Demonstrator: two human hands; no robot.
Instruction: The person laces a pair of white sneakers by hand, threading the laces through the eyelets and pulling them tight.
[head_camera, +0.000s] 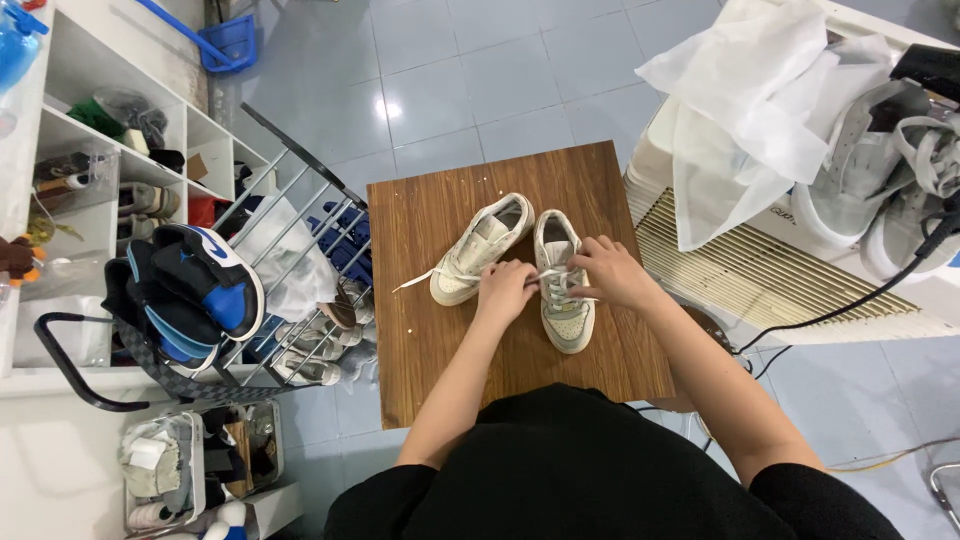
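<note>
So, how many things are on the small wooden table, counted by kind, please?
White sneakers: 2, the left one and the right one
Hands on the laces: 2, left hand and right hand
Total on the wooden table: 4

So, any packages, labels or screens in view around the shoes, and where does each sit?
White wrapping bag: crumpled, thin, upper right, draped over the slatted white unit.
Clear plastic box: lower left on the floor, holding small items.
No screens or signs visible.
Both hands are on the right shoe's laces.
</note>
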